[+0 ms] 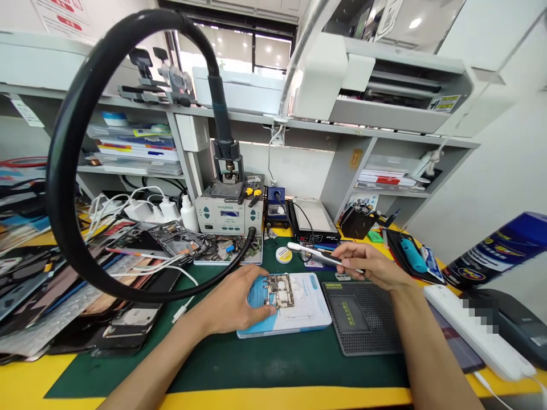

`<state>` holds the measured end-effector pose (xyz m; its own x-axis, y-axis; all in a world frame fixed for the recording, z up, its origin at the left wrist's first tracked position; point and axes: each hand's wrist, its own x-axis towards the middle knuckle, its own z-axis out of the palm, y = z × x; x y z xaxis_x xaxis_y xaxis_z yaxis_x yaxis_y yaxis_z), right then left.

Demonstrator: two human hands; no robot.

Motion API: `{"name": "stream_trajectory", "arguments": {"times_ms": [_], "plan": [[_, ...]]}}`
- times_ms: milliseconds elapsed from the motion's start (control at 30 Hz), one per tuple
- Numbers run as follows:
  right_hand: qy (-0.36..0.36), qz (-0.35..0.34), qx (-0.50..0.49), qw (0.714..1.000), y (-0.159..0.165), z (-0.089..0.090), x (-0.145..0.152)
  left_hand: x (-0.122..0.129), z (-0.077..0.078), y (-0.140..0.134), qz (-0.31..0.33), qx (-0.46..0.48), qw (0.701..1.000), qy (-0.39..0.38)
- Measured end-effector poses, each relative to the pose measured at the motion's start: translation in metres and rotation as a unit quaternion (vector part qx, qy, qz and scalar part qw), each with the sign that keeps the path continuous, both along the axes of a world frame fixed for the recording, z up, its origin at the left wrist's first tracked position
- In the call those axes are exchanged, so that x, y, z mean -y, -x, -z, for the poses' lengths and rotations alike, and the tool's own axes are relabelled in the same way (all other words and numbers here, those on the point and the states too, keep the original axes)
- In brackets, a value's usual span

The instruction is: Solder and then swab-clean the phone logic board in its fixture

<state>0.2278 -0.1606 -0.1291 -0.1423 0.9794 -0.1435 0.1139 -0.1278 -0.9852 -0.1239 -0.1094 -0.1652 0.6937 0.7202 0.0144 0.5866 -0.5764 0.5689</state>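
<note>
My left hand [237,302] rests on a blue and white flat box [310,313], thumb and forefinger at the left edge of a small phone circuit board [281,290] that lies on the box top. Its other fingers are partly hidden behind the hand. To the right, my right hand [361,263] is closed around a slim toothbrush [305,249] with a pale head and a darker handle. The brush is raised beyond the box, its head pointing left and clear of the board.
A black perforated pad [363,319] lies right of the box on the green mat [273,370]. A thick black hose [64,148] loops over the left side, above piled phone parts [132,324]. A hot-air station [228,213] stands behind; a blue spray can [498,250] is at right.
</note>
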Motion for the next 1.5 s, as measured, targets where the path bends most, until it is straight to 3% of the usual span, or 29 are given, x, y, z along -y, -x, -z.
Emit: {"name": "stream_trajectory", "arguments": {"times_ms": [133, 300, 467, 600, 1067, 1500], "plan": [[-0.008, 0.087, -0.026, 0.996, 0.007, 0.007, 0.013, 0.000, -0.002, 0.000, 0.008, 0.009, 1.000, 0.005], [-0.002, 0.185, -0.124, 0.975, 0.020, 0.038, 0.052, 0.000, -0.002, 0.002, 0.017, 0.020, 1.000, -0.002], [0.029, 0.184, -0.125, 0.975, 0.034, 0.058, 0.074, 0.002, -0.005, 0.002, 0.018, 0.014, 1.000, 0.004], [0.036, 0.172, -0.122, 0.977, 0.038, 0.058, 0.072, 0.001, -0.001, 0.002, 0.022, 0.021, 1.000, 0.003], [0.027, 0.281, -0.207, 0.937, 0.038, 0.051, 0.072, -0.001, 0.006, 0.004, 0.032, 0.039, 0.999, -0.017], [0.002, 0.295, -0.226, 0.929, 0.044, 0.054, 0.063, -0.001, 0.005, 0.003, 0.016, 0.016, 1.000, -0.011]]}}
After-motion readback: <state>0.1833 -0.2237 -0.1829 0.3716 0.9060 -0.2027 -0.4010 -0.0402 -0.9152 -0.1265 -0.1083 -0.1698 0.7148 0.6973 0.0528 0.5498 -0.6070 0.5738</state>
